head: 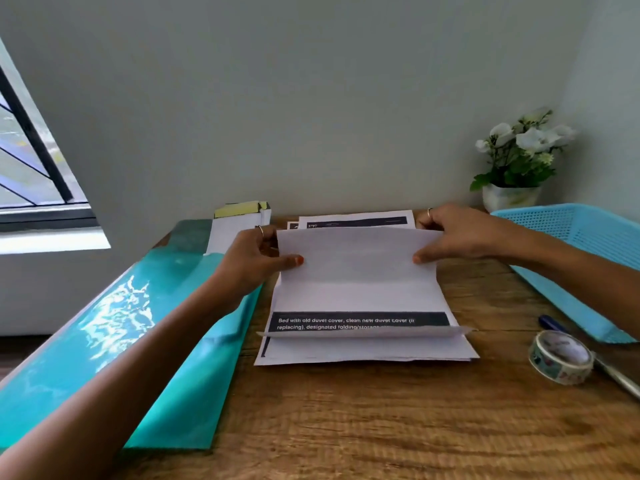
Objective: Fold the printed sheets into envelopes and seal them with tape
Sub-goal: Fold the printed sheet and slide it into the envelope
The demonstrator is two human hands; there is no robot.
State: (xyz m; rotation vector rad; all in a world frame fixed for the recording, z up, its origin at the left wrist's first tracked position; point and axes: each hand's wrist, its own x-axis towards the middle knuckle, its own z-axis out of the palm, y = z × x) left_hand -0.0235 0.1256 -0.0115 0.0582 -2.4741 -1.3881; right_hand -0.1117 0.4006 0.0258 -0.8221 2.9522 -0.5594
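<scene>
Pinching the sheet (356,268) between my left hand (256,261) and right hand (460,233), I judge folding barely begun (tape (561,356) untouched beyond my right).

A printed sheet (360,271) is being held over a stack of papers (367,353) on a wooden table (346,427). Its far portion is being pinched at the left edge by the left hand (256,261) and at the right edge by the right hand (457,233), thumbs lying on the blank side. A dark printed band is being shown lower down. A teal folder (138,341) is lying on the left; a roll of patterned tape (561,356), a blue basket (575,244) and a potted plant (519,157) are sitting on the right.
</scene>
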